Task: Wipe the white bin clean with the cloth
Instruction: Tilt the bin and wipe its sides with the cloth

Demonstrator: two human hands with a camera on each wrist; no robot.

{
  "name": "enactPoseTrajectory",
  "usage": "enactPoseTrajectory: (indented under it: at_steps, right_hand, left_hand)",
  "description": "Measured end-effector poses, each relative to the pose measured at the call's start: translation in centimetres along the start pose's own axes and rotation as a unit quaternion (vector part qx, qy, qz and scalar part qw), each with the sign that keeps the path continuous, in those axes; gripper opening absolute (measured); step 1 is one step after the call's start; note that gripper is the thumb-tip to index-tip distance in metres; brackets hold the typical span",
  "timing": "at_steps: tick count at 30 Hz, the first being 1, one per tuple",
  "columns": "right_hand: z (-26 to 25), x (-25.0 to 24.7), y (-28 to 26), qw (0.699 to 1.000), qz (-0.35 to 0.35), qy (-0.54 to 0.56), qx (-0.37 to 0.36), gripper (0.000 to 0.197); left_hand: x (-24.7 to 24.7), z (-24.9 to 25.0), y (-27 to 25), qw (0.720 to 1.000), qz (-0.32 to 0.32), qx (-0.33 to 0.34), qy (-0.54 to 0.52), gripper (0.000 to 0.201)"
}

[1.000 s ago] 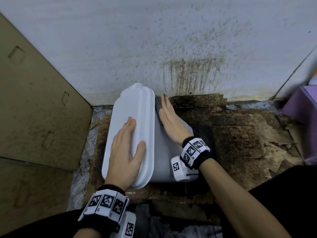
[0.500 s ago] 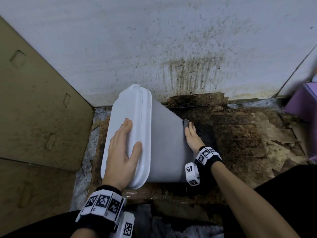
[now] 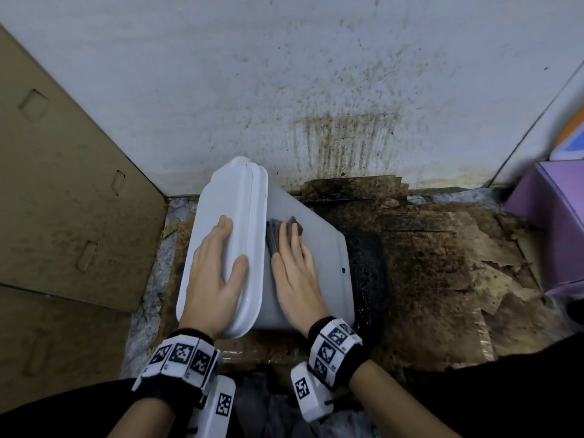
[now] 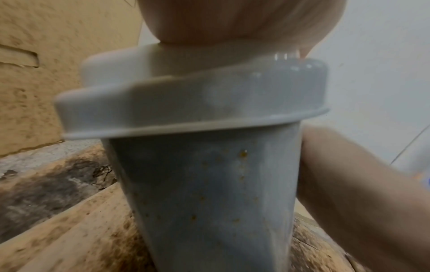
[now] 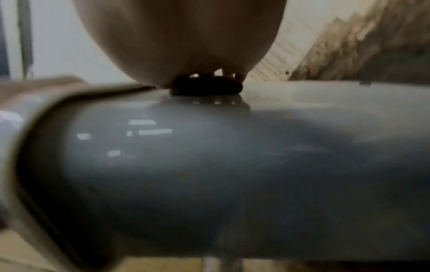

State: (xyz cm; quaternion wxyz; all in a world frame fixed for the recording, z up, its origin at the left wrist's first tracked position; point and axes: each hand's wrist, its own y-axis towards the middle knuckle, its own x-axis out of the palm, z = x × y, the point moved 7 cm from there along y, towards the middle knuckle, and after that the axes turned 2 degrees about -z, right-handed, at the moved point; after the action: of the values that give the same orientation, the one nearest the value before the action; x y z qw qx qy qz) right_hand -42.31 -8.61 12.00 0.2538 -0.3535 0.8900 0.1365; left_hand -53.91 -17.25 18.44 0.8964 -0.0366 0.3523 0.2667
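Note:
The white bin (image 3: 319,248) leans tilted on the floor, its lidded top (image 3: 234,197) turned to the left. My left hand (image 3: 215,263) lies flat on the lid with straight fingers and the thumb spread. My right hand (image 3: 294,267) presses a dark folded cloth (image 3: 276,233) flat against the bin's upturned side, just beside the lid's rim. In the left wrist view the bin's wall (image 4: 209,193) carries small brown specks below the lid (image 4: 186,103). The right wrist view has the cloth (image 5: 207,86) squeezed between my palm (image 5: 181,40) and the glossy bin (image 5: 186,165).
A stained white wall (image 3: 316,90) stands right behind the bin. Brown cardboard (image 3: 63,200) leans at the left. Dirty, torn cardboard (image 3: 442,263) covers the floor, with a dark round patch (image 3: 369,267) next to the bin. A purple box (image 3: 556,222) sits at the right.
My right hand swept the cloth down the bin's side toward its base, then back up beside the lid's rim. The left hand stayed on the lid.

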Motion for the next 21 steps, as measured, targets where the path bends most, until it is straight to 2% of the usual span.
enactPoseTrajectory:
  at_steps: [4,6,10,12,14,17,21]
  right_hand:
    - [4.0,0.6,-2.3,0.999,-0.011,-0.001,0.041,0.054]
    - [7.1,1.1,-3.9,0.994,-0.037,-0.067,0.076,0.059]
    - [14.2,0.9,-6.7,0.971,-0.057,-0.145,0.184,0.073]
    - [16.0,0.8,-7.6,0.955,-0.098,-0.131,0.249,0.064]
    - [15.7,0.5,-7.6,0.952,-0.119,-0.09,0.267,0.049]
    - [13.6,0.4,-7.3,0.958,-0.102,-0.069,0.26,0.048]
    - [7.9,1.2,-7.4,0.982,-0.014,-0.001,0.19,0.052]
  left_hand:
    - [-0.2,-0.2,-0.1,1.0,0.001,-0.002,-0.012,0.057]
    - [-0.2,-0.1,-0.1,1.0,0.002,-0.007,-0.014,0.057]
    - [0.2,0.8,-0.2,1.0,0.002,-0.002,-0.004,0.061]
    - [0.5,1.3,-0.1,1.0,0.0,0.002,-0.002,0.062]
    - [0.6,1.4,-0.2,1.0,0.001,-0.003,-0.005,0.063]
    - [0.6,1.4,-0.2,1.0,0.002,-0.004,0.0,0.065]
    - [0.7,1.7,-0.1,1.0,0.002,-0.004,0.011,0.065]
